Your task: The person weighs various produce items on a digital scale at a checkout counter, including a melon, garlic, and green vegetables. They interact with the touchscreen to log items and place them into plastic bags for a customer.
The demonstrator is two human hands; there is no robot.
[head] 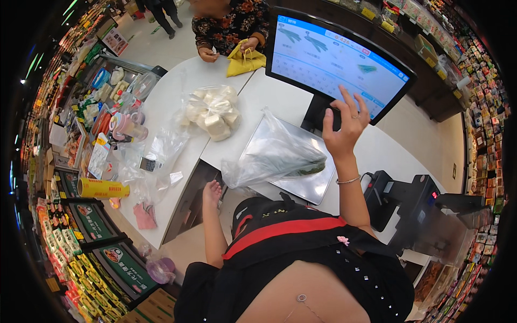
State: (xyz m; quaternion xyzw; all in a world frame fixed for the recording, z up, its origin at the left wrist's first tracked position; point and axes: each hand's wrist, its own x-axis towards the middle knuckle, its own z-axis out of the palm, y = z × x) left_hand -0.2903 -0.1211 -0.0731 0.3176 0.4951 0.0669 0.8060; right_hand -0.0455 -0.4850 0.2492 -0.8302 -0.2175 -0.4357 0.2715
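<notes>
My right hand (348,119) is raised at the touchscreen (323,60), fingers spread and the index fingertip at the lower part of the display. On-screen are pictures of green vegetables above a keyboard. Below it, a transparent plastic bag (278,149) with a dark green vegetable (309,169) inside lies on the metal weighing plate (315,191). My left hand (212,194) hangs low by the counter's inner edge, holding nothing, its fingers loosely bent. A tied bag of white blocks, possibly tofu (216,115), sits left of the plate.
Across the counter (171,87), a person (230,30) holds a yellow bag (244,60). Loose plastic bags (165,149), a pink cloth (144,214), a yellow roll (103,188) and a pink bottle (127,127) are at left. A black device (416,202) stands at right.
</notes>
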